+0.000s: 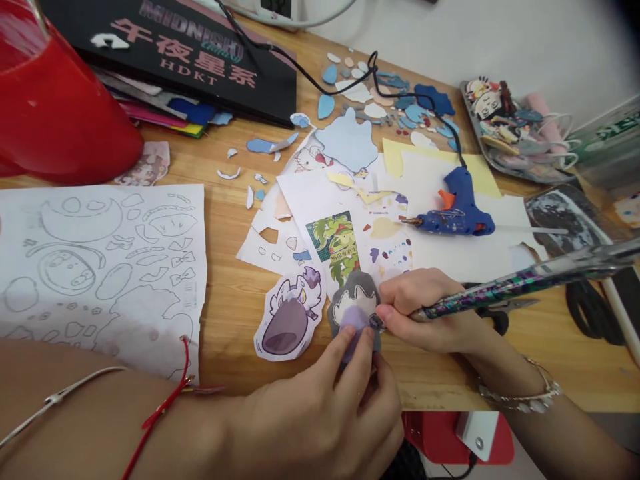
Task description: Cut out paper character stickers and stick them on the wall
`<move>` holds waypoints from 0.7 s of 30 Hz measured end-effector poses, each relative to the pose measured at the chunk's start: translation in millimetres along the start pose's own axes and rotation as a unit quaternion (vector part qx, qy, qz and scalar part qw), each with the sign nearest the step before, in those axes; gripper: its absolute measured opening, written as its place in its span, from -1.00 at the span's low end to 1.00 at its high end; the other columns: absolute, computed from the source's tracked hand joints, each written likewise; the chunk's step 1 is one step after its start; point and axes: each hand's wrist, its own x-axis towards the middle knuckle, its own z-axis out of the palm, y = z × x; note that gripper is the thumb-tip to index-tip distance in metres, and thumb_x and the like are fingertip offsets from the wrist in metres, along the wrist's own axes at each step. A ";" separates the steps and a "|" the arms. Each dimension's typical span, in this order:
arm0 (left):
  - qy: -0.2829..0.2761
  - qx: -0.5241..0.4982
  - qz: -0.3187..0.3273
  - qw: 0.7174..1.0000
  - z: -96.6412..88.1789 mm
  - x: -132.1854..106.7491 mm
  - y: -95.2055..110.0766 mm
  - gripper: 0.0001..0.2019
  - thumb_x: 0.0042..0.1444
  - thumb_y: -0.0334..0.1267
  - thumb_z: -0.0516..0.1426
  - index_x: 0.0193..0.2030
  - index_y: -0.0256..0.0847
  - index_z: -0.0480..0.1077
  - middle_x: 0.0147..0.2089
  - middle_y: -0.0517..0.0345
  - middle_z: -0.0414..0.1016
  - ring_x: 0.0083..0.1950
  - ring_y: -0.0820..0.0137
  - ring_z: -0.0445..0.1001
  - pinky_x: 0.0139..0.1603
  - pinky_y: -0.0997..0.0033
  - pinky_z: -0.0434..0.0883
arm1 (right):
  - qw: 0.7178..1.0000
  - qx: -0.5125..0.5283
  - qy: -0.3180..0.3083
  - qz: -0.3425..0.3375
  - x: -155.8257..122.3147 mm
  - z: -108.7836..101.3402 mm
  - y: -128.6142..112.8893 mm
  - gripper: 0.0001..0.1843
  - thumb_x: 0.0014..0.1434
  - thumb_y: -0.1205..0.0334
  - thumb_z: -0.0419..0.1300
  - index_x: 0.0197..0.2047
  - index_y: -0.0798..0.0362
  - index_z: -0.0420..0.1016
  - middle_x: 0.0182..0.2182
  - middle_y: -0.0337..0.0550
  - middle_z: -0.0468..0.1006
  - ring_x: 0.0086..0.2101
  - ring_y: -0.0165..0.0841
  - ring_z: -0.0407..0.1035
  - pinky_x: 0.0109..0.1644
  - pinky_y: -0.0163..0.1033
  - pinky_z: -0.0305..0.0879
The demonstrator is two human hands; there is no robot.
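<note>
My left hand (345, 400) grips the lower end of a grey felt cutout (369, 283), two fingertips pressing on its front. White and lilac felt layers lie on the grey backing; my fingers hide its bottom part. My right hand (430, 313) is closed around a clear pen with a glittery purple and green barrel (500, 293). The pen's tip end is at the cutout's right edge, partly covered by my fingers. Just left of the felt lies a paper cutout of a white and purple cartoon character (290, 317).
A blue glue gun (453, 210) rests on white paper sheets behind my right hand. Black scissors (500, 313) lie under the pen. Felt scraps (350, 137) are scattered at the back. A pattern sheet (125, 267) and red container (60, 107) stand left; a tray (520, 170) sits back right.
</note>
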 end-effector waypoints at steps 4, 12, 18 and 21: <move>0.002 0.000 0.000 1.000 -0.5 -0.5 0.1 -0.66 0.20 -0.40 -0.17 -0.06 -0.31 0.38 -0.04 -0.06 0.41 0.00 -0.04 0.39 -0.01 0.01 0.43 | 1.000 0.004 0.005 0.001 0.7 0.7 1.3 -0.60 0.11 0.43 0.04 -0.62 0.07 -0.11 -0.67 -0.38 0.01 -0.62 -0.57 -0.10 -0.55 -0.40 -0.09; -0.012 0.015 0.031 0.999 -3.4 0.3 -3.7 -0.67 0.21 -0.37 -0.15 -0.04 -0.32 0.37 -0.05 -0.07 0.42 -0.01 -0.04 0.40 -0.05 0.04 0.47 | 0.999 0.041 0.009 -0.004 0.8 1.7 1.7 -0.61 0.10 0.44 0.06 -0.61 0.07 -0.09 -0.66 -0.39 0.02 -0.61 -0.57 -0.08 -0.54 -0.41 -0.09; -0.014 0.016 0.037 0.999 -3.7 0.6 -6.1 -0.68 0.20 -0.36 -0.14 -0.05 -0.31 0.37 -0.06 -0.06 0.42 -0.03 -0.02 0.42 -0.07 0.06 0.48 | 0.999 0.040 0.008 -0.011 1.0 1.6 1.5 -0.61 0.10 0.45 0.06 -0.61 0.07 -0.08 -0.66 -0.39 0.03 -0.61 -0.57 -0.07 -0.54 -0.41 -0.08; -0.014 0.016 0.037 0.999 -3.9 1.2 -6.6 -0.68 0.21 -0.36 -0.14 -0.04 -0.31 0.36 -0.05 -0.06 0.42 -0.02 -0.02 0.42 -0.06 0.06 0.47 | 0.999 0.036 0.011 -0.016 1.1 1.7 1.6 -0.60 0.10 0.45 0.07 -0.61 0.07 -0.08 -0.65 -0.39 0.02 -0.60 -0.58 -0.08 -0.54 -0.42 -0.08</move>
